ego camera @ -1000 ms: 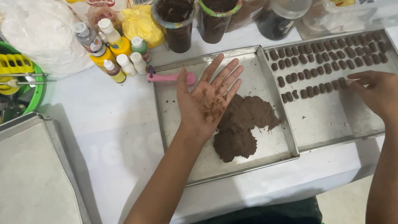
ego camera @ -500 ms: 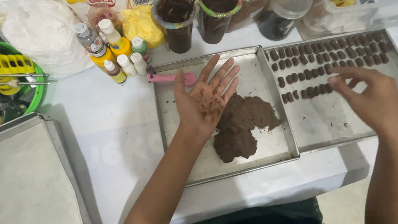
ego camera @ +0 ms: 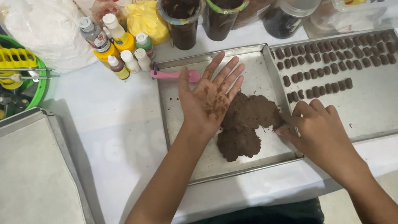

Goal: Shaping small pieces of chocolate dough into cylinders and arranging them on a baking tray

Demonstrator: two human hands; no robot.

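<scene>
My left hand [ego camera: 210, 100] is held flat and palm up over the left metal tray [ego camera: 179, 139], fingers spread, the palm smeared with brown bits. Just below and to its right lies a lump of brown dough [ego camera: 245, 121] on that tray. My right hand [ego camera: 320, 132] is at the lump's right edge, fingers curled and pinching at the dough. To the right, a second metal tray [ego camera: 389, 98] holds rows of several small brown dough pieces [ego camera: 334, 60] along its far side.
A pink spoon [ego camera: 169, 73] lies at the left tray's far edge. Behind stand small colouring bottles [ego camera: 120, 50], two cups of brown mix [ego camera: 182, 13], a white bag [ego camera: 47, 29] and a green basket [ego camera: 42, 88]. A large covered tray [ego camera: 16, 190] is on the left.
My right hand has left the tray of small pieces and come left and nearer to the dough lump's edge. My left hand has stayed flat and palm up.
</scene>
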